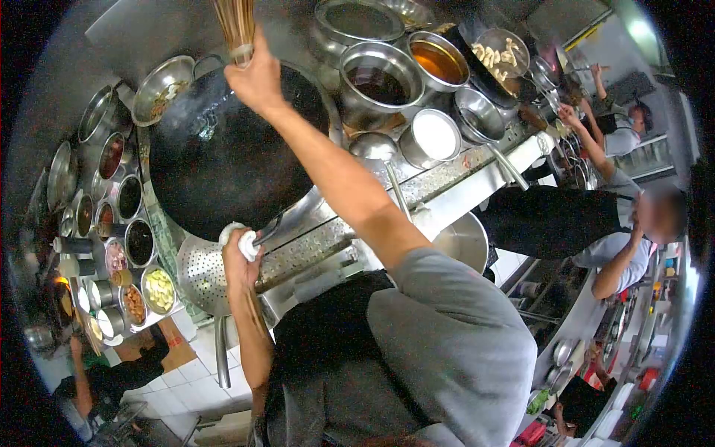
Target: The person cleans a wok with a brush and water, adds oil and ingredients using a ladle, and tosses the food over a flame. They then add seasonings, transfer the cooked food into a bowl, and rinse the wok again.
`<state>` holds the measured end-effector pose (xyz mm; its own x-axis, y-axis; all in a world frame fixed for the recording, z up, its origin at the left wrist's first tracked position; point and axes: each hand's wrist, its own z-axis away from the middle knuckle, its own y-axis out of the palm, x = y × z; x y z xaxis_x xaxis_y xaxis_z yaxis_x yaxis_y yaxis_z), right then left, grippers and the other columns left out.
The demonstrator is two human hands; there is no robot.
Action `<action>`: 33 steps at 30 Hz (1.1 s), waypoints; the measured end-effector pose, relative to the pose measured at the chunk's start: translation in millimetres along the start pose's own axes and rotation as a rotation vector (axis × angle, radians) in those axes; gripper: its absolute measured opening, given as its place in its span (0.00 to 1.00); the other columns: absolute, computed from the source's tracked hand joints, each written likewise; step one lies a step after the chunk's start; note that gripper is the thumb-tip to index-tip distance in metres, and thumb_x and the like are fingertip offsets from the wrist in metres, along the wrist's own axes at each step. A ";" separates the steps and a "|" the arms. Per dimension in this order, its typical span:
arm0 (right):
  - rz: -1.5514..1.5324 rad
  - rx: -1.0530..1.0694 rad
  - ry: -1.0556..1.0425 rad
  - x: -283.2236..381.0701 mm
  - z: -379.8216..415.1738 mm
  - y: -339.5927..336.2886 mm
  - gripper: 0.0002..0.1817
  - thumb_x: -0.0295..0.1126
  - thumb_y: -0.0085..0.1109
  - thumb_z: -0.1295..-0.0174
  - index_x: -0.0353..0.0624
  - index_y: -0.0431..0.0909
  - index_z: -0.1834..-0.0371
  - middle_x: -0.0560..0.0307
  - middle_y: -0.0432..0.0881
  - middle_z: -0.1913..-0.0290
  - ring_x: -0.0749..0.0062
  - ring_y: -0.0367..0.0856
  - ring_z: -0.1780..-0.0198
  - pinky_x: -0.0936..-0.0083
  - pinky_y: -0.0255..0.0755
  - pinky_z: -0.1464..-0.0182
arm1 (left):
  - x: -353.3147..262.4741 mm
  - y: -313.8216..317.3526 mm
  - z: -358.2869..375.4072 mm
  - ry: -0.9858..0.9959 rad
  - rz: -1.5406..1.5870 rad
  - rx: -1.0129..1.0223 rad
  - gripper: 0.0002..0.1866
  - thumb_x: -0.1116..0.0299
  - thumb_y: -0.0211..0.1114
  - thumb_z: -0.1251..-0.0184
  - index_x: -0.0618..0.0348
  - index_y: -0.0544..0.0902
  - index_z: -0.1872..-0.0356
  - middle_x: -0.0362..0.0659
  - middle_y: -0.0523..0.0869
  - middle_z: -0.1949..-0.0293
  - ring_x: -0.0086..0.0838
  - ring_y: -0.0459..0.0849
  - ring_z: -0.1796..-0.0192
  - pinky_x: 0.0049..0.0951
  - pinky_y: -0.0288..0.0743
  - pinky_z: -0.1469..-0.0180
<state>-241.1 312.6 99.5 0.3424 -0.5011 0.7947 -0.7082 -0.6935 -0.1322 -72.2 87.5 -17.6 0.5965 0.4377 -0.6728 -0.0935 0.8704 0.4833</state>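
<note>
My right hand (257, 78) is raised over the far side of a large black wok (223, 156), its fingers wrapped round a bamboo wok brush (234, 30). The brush's bristle end runs out of the top of the view. At the wok's near rim my left hand (240, 257) is closed on a folded white cloth (237, 237). The cloth lies against the rim; whether a handle is under it cannot be made out. The wok's inside is dark, with wet shine and faint steam. A perforated ladle (205, 279) lies beside my left hand, its handle pointing toward me.
To the left are several seasoning pots, one with chopped pale vegetables (159, 290). Behind and right stand a pot of dark liquid (380, 78), a pot of amber liquid (438, 61) and a white-filled container (434, 135). Co-workers stand right, one in a black apron (551, 220).
</note>
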 end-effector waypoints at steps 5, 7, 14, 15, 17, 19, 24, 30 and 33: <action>0.304 0.413 0.331 -70.3 67.2 45.5 0.45 0.31 0.62 0.50 0.36 0.47 0.30 0.38 0.82 0.62 0.39 0.82 0.59 0.49 0.75 0.52 | 1.1 -1.9 -5.8 -0.020 -0.025 -0.004 0.05 0.68 0.60 0.38 0.58 0.77 0.66 0.41 0.81 0.71 0.29 0.85 0.66 0.28 0.67 0.79; 0.437 0.647 0.385 -46.6 80.3 35.0 0.41 0.34 0.60 0.46 0.44 0.51 0.29 0.39 0.83 0.58 0.38 0.81 0.53 0.49 0.74 0.50 | 2.2 -1.0 -7.0 -0.036 -0.025 -0.010 0.06 0.68 0.61 0.38 0.57 0.77 0.65 0.40 0.82 0.70 0.29 0.85 0.65 0.28 0.67 0.78; 0.630 1.308 -0.225 -58.9 52.7 -45.2 0.26 0.46 0.64 0.49 0.57 0.77 0.44 0.51 0.85 0.55 0.50 0.84 0.59 0.51 0.78 0.59 | 12.6 -11.6 -13.8 -0.043 0.086 0.103 0.08 0.64 0.61 0.37 0.54 0.78 0.61 0.40 0.82 0.68 0.29 0.85 0.63 0.29 0.72 0.77; 0.994 1.204 -0.001 -76.5 41.4 -42.1 0.26 0.42 0.62 0.46 0.53 0.75 0.43 0.47 0.85 0.57 0.50 0.85 0.61 0.51 0.78 0.62 | 8.6 -7.7 -10.3 -0.098 0.075 0.110 0.07 0.64 0.62 0.37 0.53 0.78 0.62 0.40 0.83 0.68 0.29 0.85 0.63 0.31 0.75 0.75; 1.017 0.565 0.046 -62.2 38.9 -51.8 0.20 0.39 0.56 0.41 0.40 0.76 0.49 0.43 0.84 0.60 0.48 0.85 0.58 0.51 0.77 0.57 | 1.7 2.7 -1.6 -0.129 0.065 0.093 0.06 0.64 0.61 0.37 0.54 0.78 0.65 0.42 0.82 0.70 0.32 0.83 0.68 0.32 0.77 0.73; 0.968 0.440 0.105 -59.6 52.4 -33.8 0.20 0.39 0.56 0.41 0.40 0.74 0.48 0.42 0.84 0.60 0.48 0.84 0.58 0.52 0.77 0.56 | -1.4 11.7 4.7 -0.136 0.113 0.058 0.05 0.65 0.61 0.36 0.54 0.78 0.66 0.42 0.82 0.72 0.31 0.81 0.72 0.32 0.75 0.75; 0.835 1.041 0.068 -45.3 108.6 -21.9 0.19 0.42 0.57 0.40 0.44 0.74 0.49 0.44 0.85 0.60 0.45 0.83 0.57 0.56 0.77 0.52 | 7.6 4.1 -12.0 -0.100 0.157 0.060 0.04 0.68 0.59 0.36 0.55 0.77 0.67 0.42 0.81 0.74 0.28 0.78 0.76 0.28 0.69 0.81; 1.080 1.568 -0.192 -33.8 43.4 -84.8 0.19 0.47 0.58 0.41 0.55 0.81 0.48 0.56 0.85 0.54 0.55 0.83 0.53 0.63 0.76 0.49 | 5.8 6.1 -8.0 -0.071 0.133 0.103 0.04 0.68 0.60 0.37 0.56 0.77 0.68 0.42 0.80 0.75 0.25 0.76 0.80 0.23 0.60 0.87; 1.258 0.771 -0.192 -56.0 28.7 -80.2 0.23 0.38 0.52 0.38 0.54 0.70 0.38 0.44 0.84 0.63 0.48 0.84 0.62 0.55 0.79 0.60 | 2.2 9.0 -4.1 -0.066 0.138 0.125 0.04 0.68 0.60 0.37 0.56 0.77 0.68 0.41 0.80 0.75 0.25 0.75 0.80 0.23 0.60 0.87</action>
<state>-185.8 381.4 48.5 -0.1131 -0.9813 -0.1557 -0.1223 0.1693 -0.9780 -75.0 97.2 -17.0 0.6360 0.5316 -0.5594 -0.0809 0.7668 0.6367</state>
